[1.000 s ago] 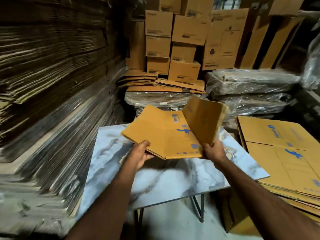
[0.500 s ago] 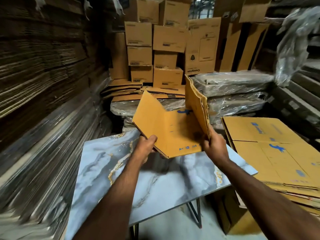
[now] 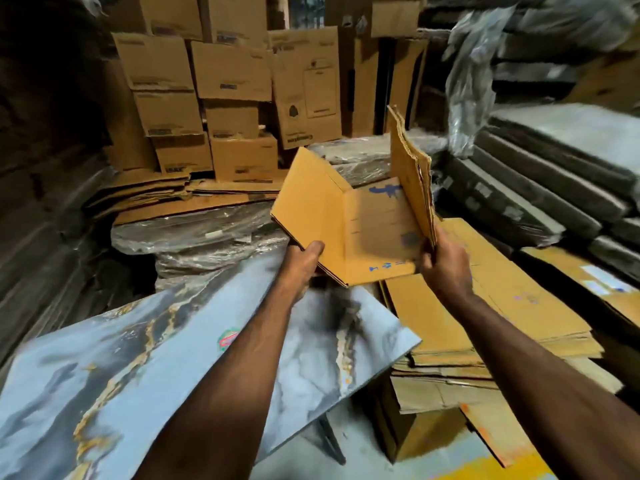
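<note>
Hanging in the air just past the far corner of the marble-patterned table (image 3: 138,358), the flattened cardboard box (image 3: 349,223) is bent open, its 3 o'clock panel standing upright. Flat cartons (image 3: 502,306) lie stacked at the table's 3 o'clock. Brown boxes (image 3: 228,71) pile up at 12 o'clock and plastic-wrapped bundles (image 3: 540,188) at 2. The left hand (image 3: 301,265) grips the box's 7 o'clock edge, thumb on top. The right hand (image 3: 443,268) pinches the base of the upright panel, and both arms stretch forward.

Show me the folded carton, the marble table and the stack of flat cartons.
folded carton (image 3: 374,230): head view, on its middle panel.
marble table (image 3: 121,368): head view, on the bare top.
stack of flat cartons (image 3: 519,306): head view, on the top sheet.
</note>
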Demonstrator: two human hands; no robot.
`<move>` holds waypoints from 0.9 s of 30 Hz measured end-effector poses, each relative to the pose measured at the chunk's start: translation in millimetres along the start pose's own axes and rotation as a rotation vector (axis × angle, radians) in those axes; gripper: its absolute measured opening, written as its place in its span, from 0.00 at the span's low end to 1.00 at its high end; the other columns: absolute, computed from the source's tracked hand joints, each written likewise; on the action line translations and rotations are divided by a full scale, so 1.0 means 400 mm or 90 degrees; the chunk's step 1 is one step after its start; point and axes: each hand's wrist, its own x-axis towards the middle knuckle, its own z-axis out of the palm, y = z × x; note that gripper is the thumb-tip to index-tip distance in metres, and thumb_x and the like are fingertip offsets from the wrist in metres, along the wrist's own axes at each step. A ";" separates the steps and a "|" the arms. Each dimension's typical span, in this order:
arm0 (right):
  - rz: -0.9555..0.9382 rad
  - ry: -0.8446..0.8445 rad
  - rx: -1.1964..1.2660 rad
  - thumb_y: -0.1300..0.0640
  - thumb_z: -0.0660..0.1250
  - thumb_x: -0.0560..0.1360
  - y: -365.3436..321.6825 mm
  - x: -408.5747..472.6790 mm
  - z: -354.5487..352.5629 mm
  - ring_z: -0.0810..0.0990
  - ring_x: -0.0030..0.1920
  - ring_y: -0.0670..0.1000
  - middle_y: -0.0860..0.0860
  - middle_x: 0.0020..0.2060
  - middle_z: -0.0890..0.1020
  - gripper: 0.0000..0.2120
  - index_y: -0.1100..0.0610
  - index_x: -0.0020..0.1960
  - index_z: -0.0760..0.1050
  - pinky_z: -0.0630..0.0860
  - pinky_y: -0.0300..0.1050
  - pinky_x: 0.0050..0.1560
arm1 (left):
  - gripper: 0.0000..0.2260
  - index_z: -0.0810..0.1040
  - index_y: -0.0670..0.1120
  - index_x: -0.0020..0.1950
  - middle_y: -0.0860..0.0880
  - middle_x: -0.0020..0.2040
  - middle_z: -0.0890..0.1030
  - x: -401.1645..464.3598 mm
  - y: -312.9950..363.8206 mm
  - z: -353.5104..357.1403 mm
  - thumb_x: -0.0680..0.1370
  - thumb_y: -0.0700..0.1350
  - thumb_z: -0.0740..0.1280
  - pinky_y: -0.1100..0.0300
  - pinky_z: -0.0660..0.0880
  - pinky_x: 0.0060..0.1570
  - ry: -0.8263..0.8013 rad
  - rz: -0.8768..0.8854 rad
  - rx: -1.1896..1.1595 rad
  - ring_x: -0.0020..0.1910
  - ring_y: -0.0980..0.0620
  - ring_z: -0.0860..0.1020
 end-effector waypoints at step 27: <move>0.515 -0.293 -0.071 0.62 0.68 0.74 0.978 0.203 0.031 0.79 0.51 0.63 0.60 0.52 0.80 0.20 0.57 0.65 0.70 0.79 0.55 0.49 | 0.12 0.71 0.35 0.65 0.35 0.72 0.68 0.403 -0.333 0.827 0.81 0.35 0.62 0.56 0.78 0.52 -0.020 -0.451 -0.121 0.63 0.40 0.76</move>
